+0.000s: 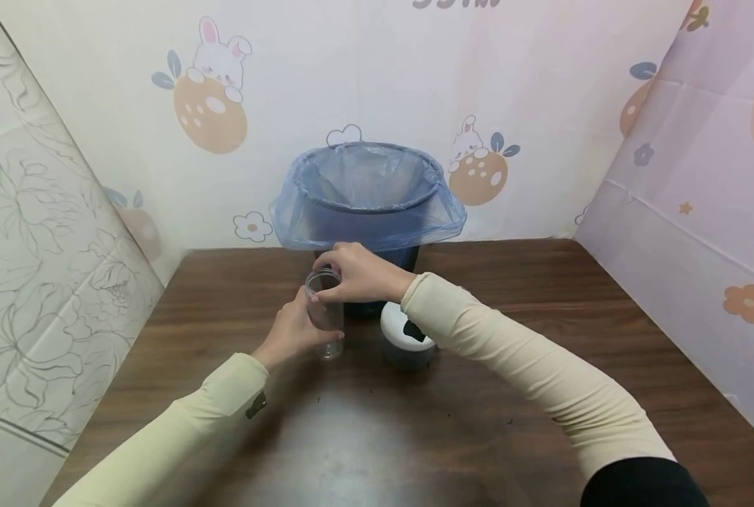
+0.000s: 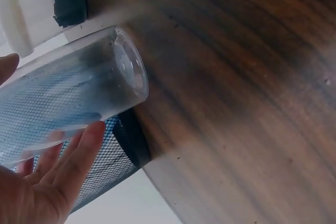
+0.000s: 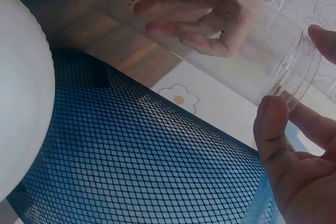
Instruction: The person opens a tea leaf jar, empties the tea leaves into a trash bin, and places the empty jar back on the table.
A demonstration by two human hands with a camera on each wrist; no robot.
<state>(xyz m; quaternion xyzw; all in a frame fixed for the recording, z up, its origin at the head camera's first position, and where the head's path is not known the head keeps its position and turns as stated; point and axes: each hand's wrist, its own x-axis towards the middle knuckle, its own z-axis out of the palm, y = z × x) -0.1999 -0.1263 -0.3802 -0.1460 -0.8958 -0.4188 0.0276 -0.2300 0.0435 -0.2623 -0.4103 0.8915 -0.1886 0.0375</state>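
A clear plastic jar with a threaded neck stands nearly upright just above or on the table, its mouth uncovered. My left hand grips its body low down, thumb on the near side. Over the top, my right hand pinches the jar's rim between thumb and fingers. In the right wrist view, tiny dark specks show on the jar wall. The left wrist view shows the jar's round base with fingers beneath the body.
Behind the hands stands a dark mesh bin lined with a blue plastic bag folded over its rim. A white-topped round container with a black patch sits under my right forearm. Small dark bits lie on the wooden table.
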